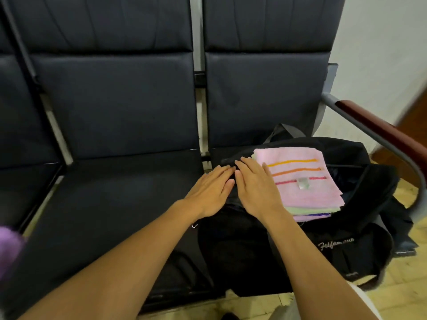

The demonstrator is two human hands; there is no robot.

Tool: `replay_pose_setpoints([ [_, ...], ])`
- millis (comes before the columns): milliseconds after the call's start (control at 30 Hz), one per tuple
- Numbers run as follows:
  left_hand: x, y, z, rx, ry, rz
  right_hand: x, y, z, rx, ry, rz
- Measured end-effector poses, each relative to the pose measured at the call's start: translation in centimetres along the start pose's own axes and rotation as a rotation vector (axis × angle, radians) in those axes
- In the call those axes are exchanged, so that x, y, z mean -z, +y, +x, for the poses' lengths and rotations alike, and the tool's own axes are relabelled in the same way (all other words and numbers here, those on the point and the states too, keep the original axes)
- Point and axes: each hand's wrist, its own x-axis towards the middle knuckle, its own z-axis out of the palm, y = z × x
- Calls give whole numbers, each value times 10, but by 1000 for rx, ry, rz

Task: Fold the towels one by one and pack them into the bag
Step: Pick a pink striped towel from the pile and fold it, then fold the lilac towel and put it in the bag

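Observation:
A black bag [261, 248] lies on the right seat of a dark bench. A stack of folded towels sits on the bag's open top, a pink towel [309, 181] with orange and red stripes uppermost, with green and purple edges showing beneath it. My left hand [210, 192] and my right hand [254, 188] lie flat side by side with straight fingers on the bag's black fabric, just left of the stack. My right hand touches the stack's left edge. Neither hand holds anything.
The dark padded left seat [111, 204] is beside the bag. A metal armrest with a red-brown wooden top [379, 130] runs along the right. A blurred purple object [9, 250] sits at the left edge. Tiled floor shows below and to the right.

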Motion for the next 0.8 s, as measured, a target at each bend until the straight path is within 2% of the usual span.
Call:
replay_pose_setpoints([
  [200, 48, -45, -50, 37, 90, -28, -10, -74, 12, 161, -84, 173],
  [433, 100, -109, -137, 107, 191, -66, -37, -191, 15, 11, -281, 583],
  [600, 142, -161, -205, 241, 304, -209, -56, -290, 17, 86, -403, 692],
  [733, 158, -209, -265, 343, 303, -229, -87, -351, 8, 127, -606, 752],
  [800, 161, -236, -289, 468, 251, -207, -110, -376, 8, 139, -756, 696],
])
